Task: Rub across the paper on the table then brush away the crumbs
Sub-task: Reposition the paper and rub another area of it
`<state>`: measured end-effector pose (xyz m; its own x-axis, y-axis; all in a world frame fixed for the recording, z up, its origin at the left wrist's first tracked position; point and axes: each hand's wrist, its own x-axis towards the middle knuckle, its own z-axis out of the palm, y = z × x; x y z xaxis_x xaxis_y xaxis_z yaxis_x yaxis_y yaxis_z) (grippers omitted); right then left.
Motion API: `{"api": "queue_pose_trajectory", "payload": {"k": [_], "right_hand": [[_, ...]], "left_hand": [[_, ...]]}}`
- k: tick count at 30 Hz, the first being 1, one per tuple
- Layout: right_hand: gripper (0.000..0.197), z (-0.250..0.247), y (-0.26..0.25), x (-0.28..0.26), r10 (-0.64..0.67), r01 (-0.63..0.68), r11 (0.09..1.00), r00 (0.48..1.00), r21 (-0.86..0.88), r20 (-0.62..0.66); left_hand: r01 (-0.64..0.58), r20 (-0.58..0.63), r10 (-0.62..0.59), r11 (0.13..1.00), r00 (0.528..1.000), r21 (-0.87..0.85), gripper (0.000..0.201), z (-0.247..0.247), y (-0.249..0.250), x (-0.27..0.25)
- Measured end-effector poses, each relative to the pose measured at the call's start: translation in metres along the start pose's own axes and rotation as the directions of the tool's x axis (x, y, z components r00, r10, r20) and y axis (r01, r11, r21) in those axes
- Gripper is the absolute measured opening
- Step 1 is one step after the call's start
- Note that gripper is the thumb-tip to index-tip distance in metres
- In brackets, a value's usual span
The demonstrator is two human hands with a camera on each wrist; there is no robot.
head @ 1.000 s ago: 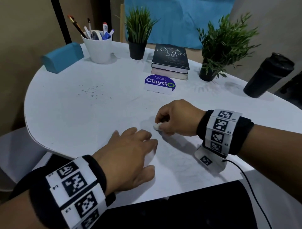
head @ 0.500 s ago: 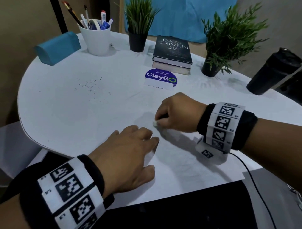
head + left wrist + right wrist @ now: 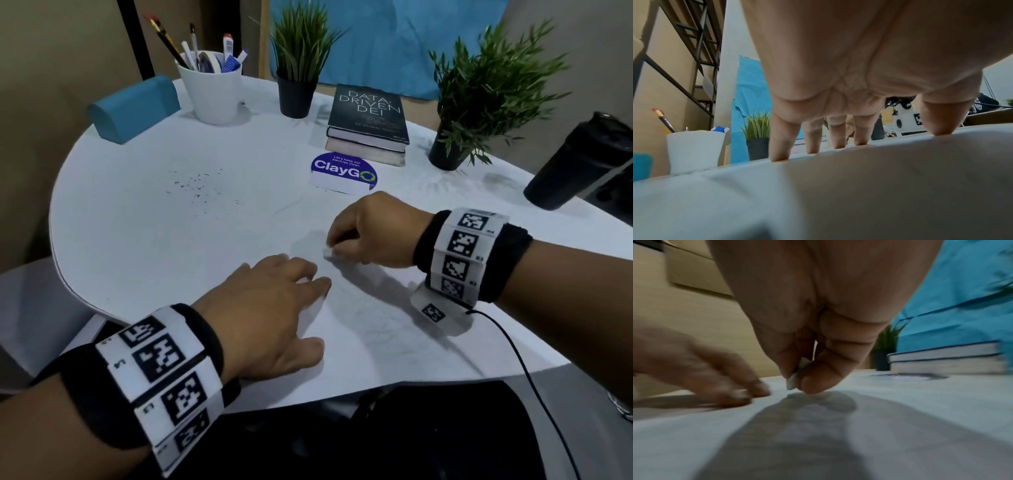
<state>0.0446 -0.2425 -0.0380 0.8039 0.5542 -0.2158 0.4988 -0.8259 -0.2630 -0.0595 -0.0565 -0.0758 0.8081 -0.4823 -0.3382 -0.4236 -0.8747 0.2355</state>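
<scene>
A white sheet of paper (image 3: 376, 342) with faint pencil marks lies at the near edge of the round white table (image 3: 137, 240). My left hand (image 3: 301, 315) lies flat on the paper's left part, its fingertips (image 3: 779, 155) pressing down. My right hand (image 3: 342, 248) pinches a small white eraser (image 3: 328, 254) between thumb and fingers, its tip against the paper just beyond my left fingers. The right wrist view shows the eraser (image 3: 797, 374) sticking out of the pinch, blurred. Dark crumbs (image 3: 198, 186) lie scattered on the table at the far left.
At the back stand a white cup of pens (image 3: 212, 89), a blue case (image 3: 133, 109), two potted plants (image 3: 298, 68) (image 3: 479, 102) and stacked books (image 3: 370, 126). A ClayGo sign (image 3: 342, 171) sits just beyond my right hand. A black bottle (image 3: 575, 164) is at the right.
My right hand, still pinching the eraser, has shifted slightly over the paper near my left fingertips. My left hand stays pressed flat in the same place.
</scene>
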Motion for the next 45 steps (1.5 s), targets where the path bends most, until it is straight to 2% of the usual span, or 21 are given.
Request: {"api": "queue_pose_trajectory", "payload": {"k": [2,7,12,16,18,21,22,25,26,28,31,33,36,38,41,42,45], "right_hand": [[0.011,0.004,-0.001,0.004,-0.041,0.041,0.999,0.999,-0.014,0.033],[0.009,-0.009,0.022,0.022,0.131,-0.134,0.990,0.989,-0.047,-0.074],[0.012,0.000,-0.002,0.016,-0.016,0.018,0.999,0.999,-0.044,0.052],[0.014,-0.008,0.018,0.026,0.100,-0.105,0.990,0.993,-0.090,-0.060],[0.014,-0.008,0.013,0.025,0.069,-0.074,0.991,0.996,-0.110,-0.048],[0.011,0.000,-0.003,0.015,-0.037,0.042,0.996,0.997,-0.082,0.064],[0.011,0.001,0.000,0.015,-0.028,0.033,0.997,0.998,-0.075,0.064],[0.012,-0.008,0.018,0.021,0.087,-0.091,0.993,0.995,-0.075,-0.050],[0.012,-0.009,0.020,0.022,0.090,-0.097,0.990,0.994,-0.100,-0.068],[0.012,-0.007,0.012,0.019,0.030,-0.036,0.996,0.998,-0.084,-0.062],[0.007,0.001,-0.001,0.011,-0.068,0.068,0.998,0.997,-0.005,0.025],[0.006,-0.002,0.010,0.016,-0.013,0.013,1.000,1.000,-0.002,-0.004],[0.008,-0.012,0.022,0.025,0.085,-0.094,0.992,0.992,-0.087,-0.093],[0.008,-0.012,0.014,0.022,0.037,-0.041,0.997,0.998,-0.070,-0.048],[0.005,-0.005,0.001,0.012,-0.044,0.043,0.999,0.993,0.008,0.111],[0.004,-0.005,0.005,0.013,-0.024,0.024,1.000,0.994,0.007,0.107],[0.002,-0.013,0.023,0.024,0.092,-0.094,0.993,0.995,-0.067,-0.033]], "left_hand": [[-0.003,-0.017,0.004,1.000,1.000,0.003,0.092,0.001,-0.001,0.000],[0.004,-0.011,-0.004,1.000,1.000,0.004,0.094,0.001,0.000,-0.001],[-0.020,-0.032,0.021,0.999,0.999,0.032,0.090,-0.001,-0.002,-0.001],[-0.015,-0.031,0.015,1.000,0.999,0.011,0.092,0.003,-0.002,0.002],[-0.016,-0.030,0.016,1.000,0.999,0.005,0.091,0.002,-0.001,0.001],[-0.022,-0.045,0.023,1.000,0.999,0.013,0.089,0.001,-0.002,0.000],[-0.022,-0.046,0.022,1.000,0.999,0.009,0.089,0.001,-0.003,0.000],[-0.022,-0.037,0.023,1.000,0.999,0.010,0.091,0.003,-0.002,0.003],[-0.025,-0.034,0.025,1.000,0.999,0.013,0.093,0.002,-0.002,0.003],[-0.027,-0.022,0.028,1.000,0.999,0.006,0.097,-0.001,-0.003,0.002],[-0.033,-0.023,0.033,0.999,0.999,0.005,0.098,-0.004,-0.007,0.001],[-0.031,-0.004,0.031,0.999,1.000,0.012,0.101,-0.004,-0.007,0.003],[-0.023,0.015,0.023,0.999,1.000,0.028,0.100,-0.005,-0.006,0.007],[-0.014,0.015,0.014,1.000,1.000,0.013,0.092,-0.005,-0.006,0.006],[-0.005,0.015,0.005,1.000,1.000,-0.009,0.087,-0.006,-0.007,0.004],[-0.004,0.020,0.004,1.000,1.000,-0.012,0.086,-0.005,-0.006,0.005],[0.001,0.025,0.000,1.000,1.000,-0.009,0.090,-0.005,-0.004,0.007]]}}
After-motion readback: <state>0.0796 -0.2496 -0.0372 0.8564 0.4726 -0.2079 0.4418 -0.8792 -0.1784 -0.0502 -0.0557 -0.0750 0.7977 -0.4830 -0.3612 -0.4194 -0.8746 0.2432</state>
